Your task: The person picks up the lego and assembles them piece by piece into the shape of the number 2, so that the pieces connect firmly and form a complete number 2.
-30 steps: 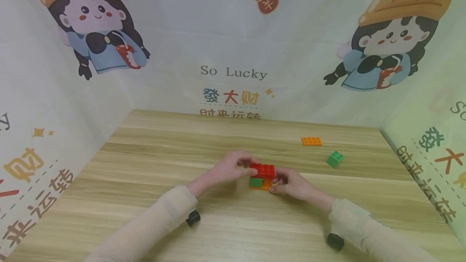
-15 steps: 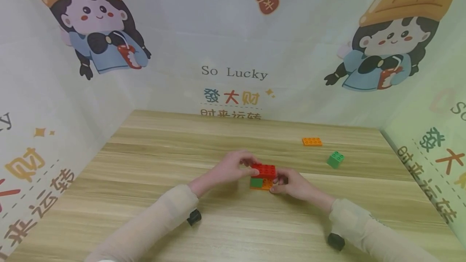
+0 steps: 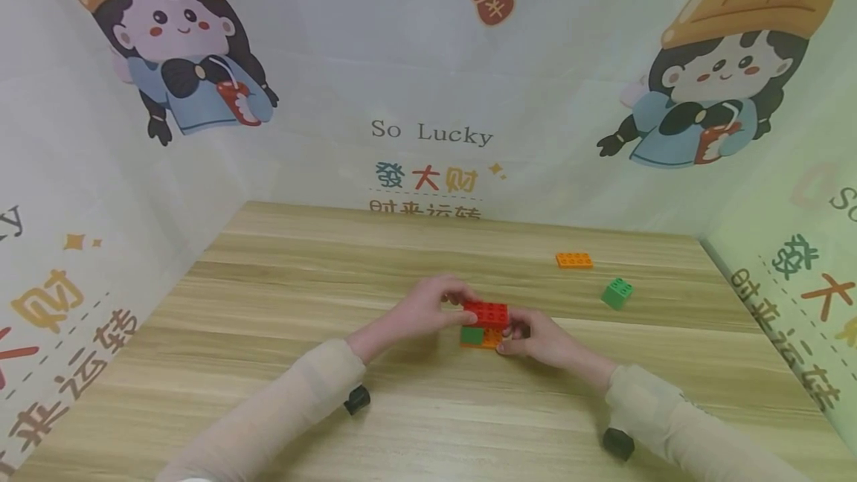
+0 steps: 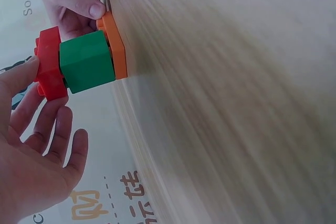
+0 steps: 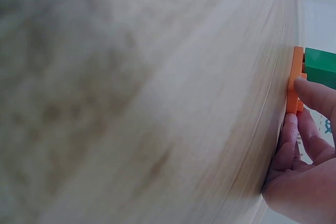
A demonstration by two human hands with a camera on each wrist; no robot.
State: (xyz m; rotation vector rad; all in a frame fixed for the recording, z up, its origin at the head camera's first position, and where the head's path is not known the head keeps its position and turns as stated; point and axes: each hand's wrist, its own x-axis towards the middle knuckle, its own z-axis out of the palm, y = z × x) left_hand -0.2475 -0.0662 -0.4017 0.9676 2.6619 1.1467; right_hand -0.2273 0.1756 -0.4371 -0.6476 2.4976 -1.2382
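Note:
A small stack of toy building bricks stands near the middle of the table: an orange plate [image 3: 480, 346] at the bottom, a green block [image 4: 86, 62] on its left half, and a flat red brick [image 3: 492, 314] on top. The red brick overhangs to the right, above bare orange studs. My left hand [image 3: 428, 309] pinches the red brick between thumb and fingers, its other fingers spread below in the left wrist view. From the right, my right hand [image 3: 541, 341] grips the end of the orange plate, thumb at the near edge [image 5: 310, 90]. The plate appears to rest on the tabletop.
A second orange plate [image 3: 573, 260] lies farther back on the wooden table [image 3: 301, 259], to the right. Close to it is another green block [image 3: 617, 294]. A printed cloth [image 3: 321, 80] hangs behind and beside the table. Black wrist devices [image 3: 617, 444] sit under both sleeves.

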